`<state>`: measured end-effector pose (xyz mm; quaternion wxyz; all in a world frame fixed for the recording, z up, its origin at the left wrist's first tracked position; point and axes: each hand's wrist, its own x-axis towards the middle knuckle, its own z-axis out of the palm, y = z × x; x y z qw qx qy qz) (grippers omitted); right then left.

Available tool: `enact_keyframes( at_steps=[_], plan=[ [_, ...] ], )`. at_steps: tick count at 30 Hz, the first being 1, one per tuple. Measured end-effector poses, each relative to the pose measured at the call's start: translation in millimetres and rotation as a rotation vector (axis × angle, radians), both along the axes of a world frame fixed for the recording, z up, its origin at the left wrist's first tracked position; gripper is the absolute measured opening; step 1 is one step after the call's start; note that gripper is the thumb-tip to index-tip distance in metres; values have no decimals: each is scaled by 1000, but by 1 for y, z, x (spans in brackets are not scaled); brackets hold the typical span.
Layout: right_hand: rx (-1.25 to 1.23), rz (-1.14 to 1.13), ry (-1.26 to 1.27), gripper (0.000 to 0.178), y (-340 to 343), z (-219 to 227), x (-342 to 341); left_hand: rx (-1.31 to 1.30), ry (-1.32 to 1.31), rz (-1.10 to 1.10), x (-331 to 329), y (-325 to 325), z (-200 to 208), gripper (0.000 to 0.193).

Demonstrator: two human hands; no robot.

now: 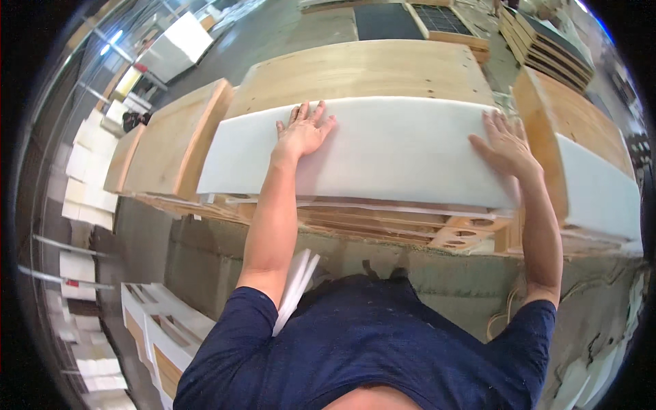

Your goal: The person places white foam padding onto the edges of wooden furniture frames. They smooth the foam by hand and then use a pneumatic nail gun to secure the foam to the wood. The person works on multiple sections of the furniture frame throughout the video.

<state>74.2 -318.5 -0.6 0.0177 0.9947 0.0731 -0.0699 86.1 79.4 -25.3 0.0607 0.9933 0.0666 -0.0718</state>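
- Nearest is the person's dark blue shirt (369,335), with both bare forearms reaching away from it.
- Just beside the left upper arm, thin white strips (295,290) stand up at a tilt.
- Near left, a frame (147,307) with a white top and wooden sides sits low; near right, a thin cord (504,311) curls over the grey floor (437,290).
- Beyond, below the white sheet's near edge, run wooden rails (369,222), and toward their right end are boards with round holes (471,229).
- The white sheet (396,150) lies smooth across the near part of a large wooden box (369,72), whose bare wood shows on the far side.
- The left hand (303,135) is open, palm down on the sheet's left part, fingers spread toward its far edge; it has hold of nothing.
- The right hand (507,145) is also open and palm down, at the sheet's far right corner, thumb out to the left, grasping nothing.
- Left of the large box stands a plain wooden box (176,140); on the right, another box (581,119) carries a white cover (598,195) on its near part.
- Far off are a dark panel (388,22), a stack of dark-topped frames (543,51) to the right, and a white block (178,49) to the left.
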Motion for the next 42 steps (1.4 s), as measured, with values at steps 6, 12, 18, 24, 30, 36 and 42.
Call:
enact_keyframes(
  at_steps=[6,12,18,24,30,36,42],
  plan=[
    [-70,-138,-4,79,61,6,-28,17,9,183,-12,159,-15,71],
    [7,-131,-46,74,179,-11,-49,17,-48,8,-29,266,-15,72],
    [174,179,-258,77,408,-33,-90,-43,-184,-366,-95,277,-22,74],
    [311,155,-395,80,458,-64,-107,-15,-366,-514,-104,284,-31,84],
    [54,-142,-489,72,346,-71,-112,-2,-364,-508,-102,290,-35,89],
    [-27,-570,-751,75,137,-93,-99,-27,-164,-408,-104,257,-2,92],
    [360,-657,-1086,73,33,-96,-102,-64,-334,-592,-96,146,14,92]
  ],
)
